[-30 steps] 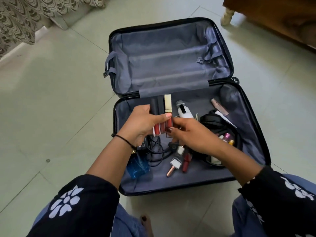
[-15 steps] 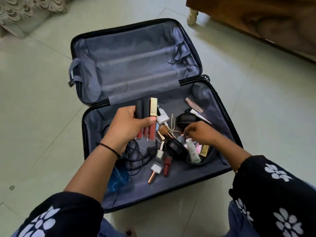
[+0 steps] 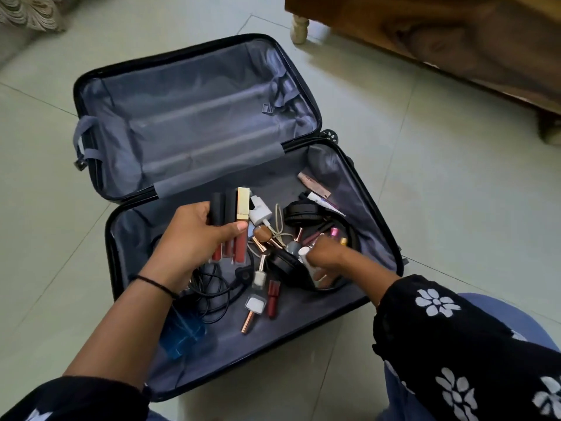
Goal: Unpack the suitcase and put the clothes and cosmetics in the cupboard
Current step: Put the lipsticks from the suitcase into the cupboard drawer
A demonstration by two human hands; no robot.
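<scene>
Suitcase (image 3: 303, 326), one, lies opened flat on the tiled floor (image 3: 455, 192), and the cosmetics are in the near one of its two grey-lined halves.

The left hand (image 3: 194, 238) is raised over that half with its back to the camera. It grips three lip gloss tubes (image 3: 231, 238) side by side, two black-capped and one gold-capped. The thumb is clamped across their red bodies and the fingers (image 3: 194, 209) are wrapped behind.

The right hand (image 3: 328, 258) is down among the pile, inside the loop of one pair of black headphones (image 3: 303, 212). Its fingers are curled round one white tube (image 3: 306, 255).

Loose on the lining are one white charger (image 3: 260, 211), one coiled black cable (image 3: 212, 288) and one blue bottle (image 3: 182, 332) beside the left forearm. There are also one red lipstick (image 3: 273, 297), one small nail polish bottle (image 3: 259, 276) and one pink tube (image 3: 312, 185) near the far right wall. The print on the pink tube is too small to read.
</scene>
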